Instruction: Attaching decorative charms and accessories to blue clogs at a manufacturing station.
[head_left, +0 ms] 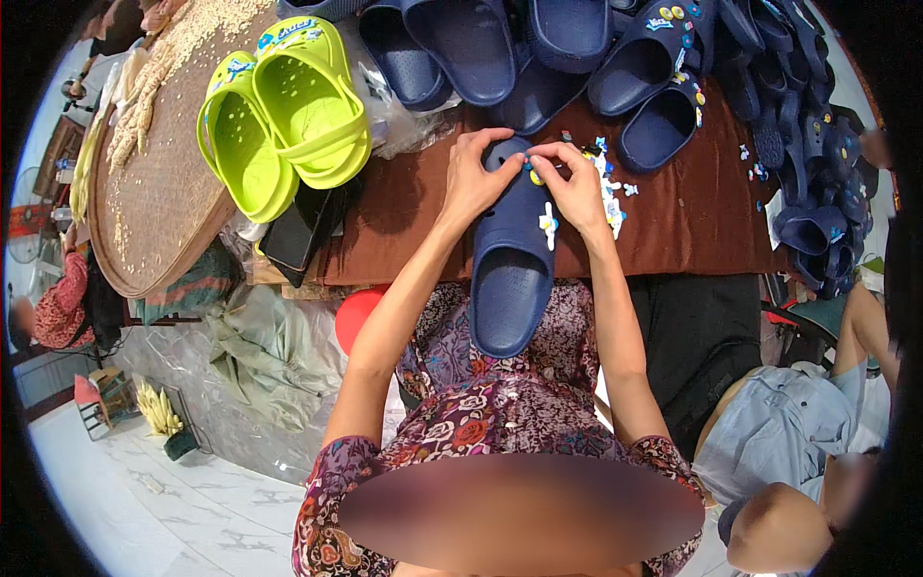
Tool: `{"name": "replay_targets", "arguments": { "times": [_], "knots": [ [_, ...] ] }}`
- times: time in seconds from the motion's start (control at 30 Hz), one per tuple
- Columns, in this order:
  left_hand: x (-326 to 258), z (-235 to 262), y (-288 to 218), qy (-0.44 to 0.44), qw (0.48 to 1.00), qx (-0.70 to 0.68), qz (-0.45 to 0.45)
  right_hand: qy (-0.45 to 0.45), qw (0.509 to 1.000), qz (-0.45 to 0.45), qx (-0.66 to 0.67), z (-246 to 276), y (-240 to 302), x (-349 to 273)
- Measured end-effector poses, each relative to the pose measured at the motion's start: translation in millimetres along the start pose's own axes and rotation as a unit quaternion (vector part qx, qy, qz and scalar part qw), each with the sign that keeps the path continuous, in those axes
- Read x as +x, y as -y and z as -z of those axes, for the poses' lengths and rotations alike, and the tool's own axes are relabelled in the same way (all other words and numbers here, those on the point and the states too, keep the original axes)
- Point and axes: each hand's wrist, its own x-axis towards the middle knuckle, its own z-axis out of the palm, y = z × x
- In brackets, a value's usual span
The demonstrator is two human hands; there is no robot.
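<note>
Across the near edge of the brown bench [692,221] lies a navy clog [511,260], heel hanging over the person's lap, a white flower charm [548,225] on its strap side. Both hands grip its perforated toe: left hand [473,178] flat on the upper, right hand [575,183] pinching a yellow charm [536,178] there. Right of the clog, loose charms [611,197] scatter, then bare cloth. Beyond it heap more navy clogs [577,58]; to its left sit lime-green clogs [284,111] and a round woven tray [159,183].
</note>
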Motion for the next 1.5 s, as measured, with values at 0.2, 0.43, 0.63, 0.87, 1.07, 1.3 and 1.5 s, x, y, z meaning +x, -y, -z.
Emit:
{"name": "replay_targets", "arguments": {
  "times": [0.2, 0.43, 0.63, 0.87, 1.07, 1.3, 1.5],
  "knots": [
    [-3.6, -3.7, -0.1, -0.014, 1.0, -0.003, 0.005, 0.013, 0.996, -0.075, 0.035, 0.0, -18.1, 10.0],
    [-8.0, -9.2, 9.8, -0.032, 0.994, -0.06, 0.091, 0.078, 0.967, -0.195, 0.146, 2.5, -12.0, 17.8],
    [-6.9, -8.6, 11.2, -0.011, 0.994, -0.04, 0.104, 0.136, 0.959, -0.213, 0.13, 8.0, -14.9, 25.8],
    [-8.2, -9.2, 11.0, -0.014, 0.992, -0.059, 0.11, 0.17, 0.951, -0.229, 0.117, 9.8, -16.3, 35.7],
    [-7.1, -9.1, 11.3, -0.012, 0.991, -0.07, 0.114, 0.154, 0.957, -0.23, 0.087, 2.5, -28.4, 37.3],
    [-8.5, -6.0, 9.2, -0.011, 0.99, -0.062, 0.123, -0.003, 0.994, -0.096, -0.056, -21.0, -36.1, 1.3],
    [-12.7, -5.5, 12.3, -0.024, 0.994, -0.071, 0.081, -0.067, 0.994, -0.025, -0.082, -27.9, -24.7, -17.7]
  ]
}}
